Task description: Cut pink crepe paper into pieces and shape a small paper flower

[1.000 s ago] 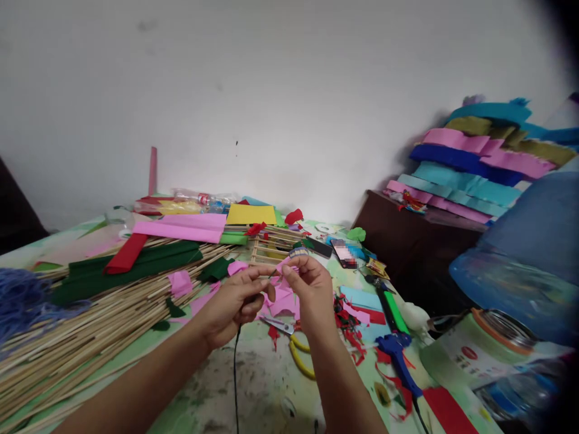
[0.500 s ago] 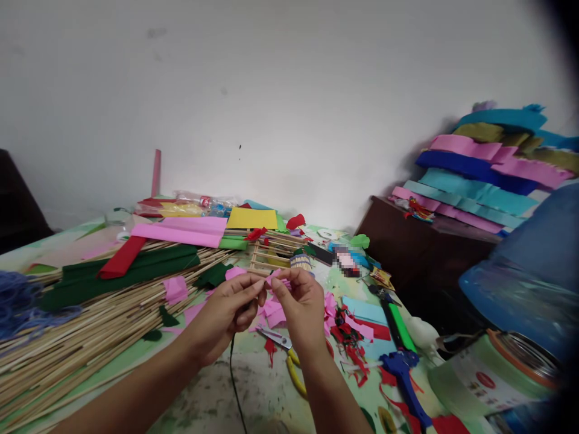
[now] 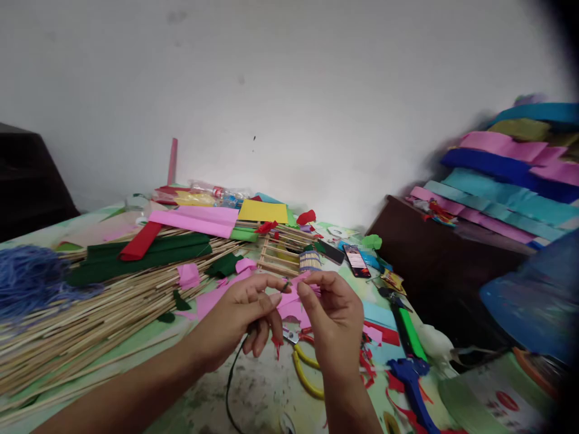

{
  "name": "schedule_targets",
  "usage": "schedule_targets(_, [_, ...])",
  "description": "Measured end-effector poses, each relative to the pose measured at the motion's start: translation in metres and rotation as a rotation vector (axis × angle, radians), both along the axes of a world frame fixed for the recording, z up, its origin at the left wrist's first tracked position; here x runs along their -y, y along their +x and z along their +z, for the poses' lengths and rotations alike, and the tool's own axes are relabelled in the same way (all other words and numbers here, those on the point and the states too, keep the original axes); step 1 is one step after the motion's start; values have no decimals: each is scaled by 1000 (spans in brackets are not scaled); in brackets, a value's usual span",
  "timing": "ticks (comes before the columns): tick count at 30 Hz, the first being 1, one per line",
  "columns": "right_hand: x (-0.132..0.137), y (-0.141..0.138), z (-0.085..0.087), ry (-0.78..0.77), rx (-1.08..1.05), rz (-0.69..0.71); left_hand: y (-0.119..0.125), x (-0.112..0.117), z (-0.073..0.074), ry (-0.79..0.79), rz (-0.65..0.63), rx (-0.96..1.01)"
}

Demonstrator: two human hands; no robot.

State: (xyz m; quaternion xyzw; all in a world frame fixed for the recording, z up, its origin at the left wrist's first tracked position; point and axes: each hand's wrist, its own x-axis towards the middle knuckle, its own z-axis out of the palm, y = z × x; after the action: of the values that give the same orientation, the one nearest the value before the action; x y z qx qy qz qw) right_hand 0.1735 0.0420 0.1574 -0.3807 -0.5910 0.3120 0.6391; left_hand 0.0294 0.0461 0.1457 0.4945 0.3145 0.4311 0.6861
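Observation:
Near the middle of the table both hands meet with their fingertips close together. My right hand [image 3: 335,316] pinches a small piece of pink crepe paper [image 3: 298,279] between thumb and index finger. My left hand [image 3: 246,313] has its index finger stretched to a small dark bit beside the paper, its other fingers curled. A thin black cord [image 3: 230,380] hangs from the curled fingers down to the table; its course inside the hand is hidden. Beneath the hands lie pink paper scraps [image 3: 292,310] and yellow-handled scissors [image 3: 305,377], partly covered by the right hand.
Thin bamboo sticks [image 3: 108,325] spread across the left, with blue string [image 3: 31,280] and green crepe paper [image 3: 149,256]. At right are a phone [image 3: 357,261], blue glue gun [image 3: 411,386], green-handled tool [image 3: 407,331] and jar [image 3: 493,392]. Crepe rolls [image 3: 506,175] stack on a dark cabinet [image 3: 407,241].
My fingertips have drawn slightly apart, and the left thumb and index finger have loosened. Both hands sit a little further right in view as the camera has turned left.

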Motion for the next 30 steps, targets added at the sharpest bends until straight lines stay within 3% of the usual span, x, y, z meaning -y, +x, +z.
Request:
schedule_targets(5, [19, 7, 6, 17, -17, 98, 10, 24, 6, -184, -155, 219])
schedule_targets(10, [33, 20, 10, 161, -97, -58, 5, 52, 13, -258, -418, 195])
schedule_targets(13, [32, 21, 13, 210, -111, -97, -6, 49, 17, -171, -287, 144])
schedule_targets(17, [14, 11, 6, 152, -81, -14, -8, 16, 11, -3, -26, 129])
schedule_targets(22, [-15, 0, -12, -123, -100, 123, 4, -14, -7, 11, 24, 73])
schedule_targets(30, [-26, -2, -20, -146, -110, 123, 4, -17, -8, 54, 122, 10])
